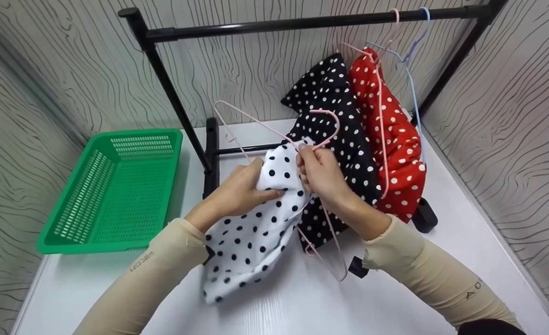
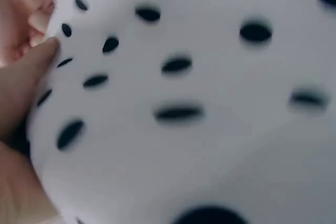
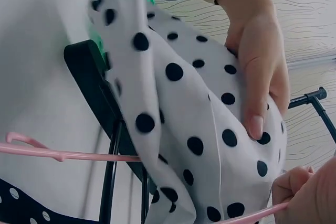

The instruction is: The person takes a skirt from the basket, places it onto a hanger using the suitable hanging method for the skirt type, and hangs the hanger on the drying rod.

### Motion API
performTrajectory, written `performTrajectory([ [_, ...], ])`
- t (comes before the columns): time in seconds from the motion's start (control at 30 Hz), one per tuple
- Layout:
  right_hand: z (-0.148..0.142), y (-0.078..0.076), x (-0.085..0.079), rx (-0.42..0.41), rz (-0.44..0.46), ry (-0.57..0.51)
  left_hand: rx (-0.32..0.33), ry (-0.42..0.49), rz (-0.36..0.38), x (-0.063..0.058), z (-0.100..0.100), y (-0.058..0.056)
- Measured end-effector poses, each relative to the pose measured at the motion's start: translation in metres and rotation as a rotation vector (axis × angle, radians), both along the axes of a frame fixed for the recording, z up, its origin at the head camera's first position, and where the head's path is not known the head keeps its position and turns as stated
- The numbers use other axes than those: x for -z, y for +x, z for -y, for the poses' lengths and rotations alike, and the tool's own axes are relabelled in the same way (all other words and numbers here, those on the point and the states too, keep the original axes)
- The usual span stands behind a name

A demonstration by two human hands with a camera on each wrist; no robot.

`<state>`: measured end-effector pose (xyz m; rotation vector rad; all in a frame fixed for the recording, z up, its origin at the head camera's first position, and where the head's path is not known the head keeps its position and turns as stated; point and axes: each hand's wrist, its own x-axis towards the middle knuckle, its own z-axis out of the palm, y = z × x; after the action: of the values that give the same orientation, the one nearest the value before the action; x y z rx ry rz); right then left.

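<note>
A white cloth with black polka dots hangs in folds between the hands; its garment type cannot be made out. My left hand grips its upper part, thumb lying across the front and fingers hidden behind. My right hand pinches a pink clothes hanger just below its hook, close to the top of the cloth. One hanger arm sticks out to the upper left, the other comes out below the right hand. The right wrist view shows the left hand's thumb on the cloth. Dotted fabric fills most of the left wrist view.
A black rack stands behind the hands. On its right hang black dotted and red dotted cloths, with another pink hanger and a blue hanger. A green plastic basket sits at left on the white table.
</note>
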<state>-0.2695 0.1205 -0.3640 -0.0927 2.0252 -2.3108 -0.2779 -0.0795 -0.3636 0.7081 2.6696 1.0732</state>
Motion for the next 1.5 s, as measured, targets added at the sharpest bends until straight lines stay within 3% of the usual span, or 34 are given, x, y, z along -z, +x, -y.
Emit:
performTrajectory([
  [0.1, -0.003, 0.000, -0.001, 0.008, -0.004, 0.032, -0.028, 0.141, 0.105, -0.005, 0.003, -0.004],
  [0.17, -0.005, 0.000, -0.003, 0.000, -0.003, 0.046, -0.087, 0.179, 0.099, -0.006, 0.006, -0.008],
  [0.23, -0.006, 0.001, -0.006, -0.013, -0.003, 0.066, -0.141, 0.145, 0.020, -0.006, 0.009, -0.015],
  [0.4, -0.006, 0.003, -0.013, -0.044, -0.007, 0.094, -0.262, -0.119, -0.245, 0.002, 0.018, -0.030],
  [0.53, -0.006, 0.002, -0.015, -0.047, -0.022, 0.104, -0.316, -0.147, -0.377, 0.006, 0.024, -0.039],
  [0.63, -0.007, 0.002, -0.016, -0.041, -0.026, 0.103, -0.290, -0.109, -0.466, 0.005, 0.024, -0.040],
  [0.7, -0.008, 0.001, -0.015, -0.042, -0.025, 0.101, -0.212, -0.058, -0.482, 0.000, 0.022, -0.038],
  [0.83, -0.009, 0.001, -0.014, -0.049, -0.024, 0.104, -0.052, 0.082, -0.411, -0.016, 0.015, -0.032],
  [0.9, -0.011, 0.001, -0.016, -0.053, -0.030, 0.110, -0.039, 0.140, -0.350, -0.024, 0.015, -0.033],
  [0.97, -0.014, 0.003, -0.019, -0.056, -0.043, 0.117, -0.091, 0.167, -0.328, -0.028, 0.021, -0.038],
  [1.07, -0.018, 0.006, -0.023, -0.077, -0.071, 0.126, -0.225, 0.159, -0.322, -0.030, 0.038, -0.051],
  [1.17, -0.022, 0.011, -0.028, -0.090, -0.117, 0.168, -0.378, 0.121, -0.331, -0.027, 0.056, -0.065],
  [1.27, -0.025, 0.017, -0.032, -0.081, -0.187, 0.266, -0.491, 0.097, -0.324, -0.020, 0.071, -0.077],
  [1.37, -0.028, 0.021, -0.036, -0.057, -0.265, 0.379, -0.543, 0.083, -0.343, -0.016, 0.077, -0.081],
  [1.5, -0.034, 0.019, -0.040, -0.022, -0.332, 0.459, -0.517, 0.051, -0.409, -0.016, 0.075, -0.079],
])
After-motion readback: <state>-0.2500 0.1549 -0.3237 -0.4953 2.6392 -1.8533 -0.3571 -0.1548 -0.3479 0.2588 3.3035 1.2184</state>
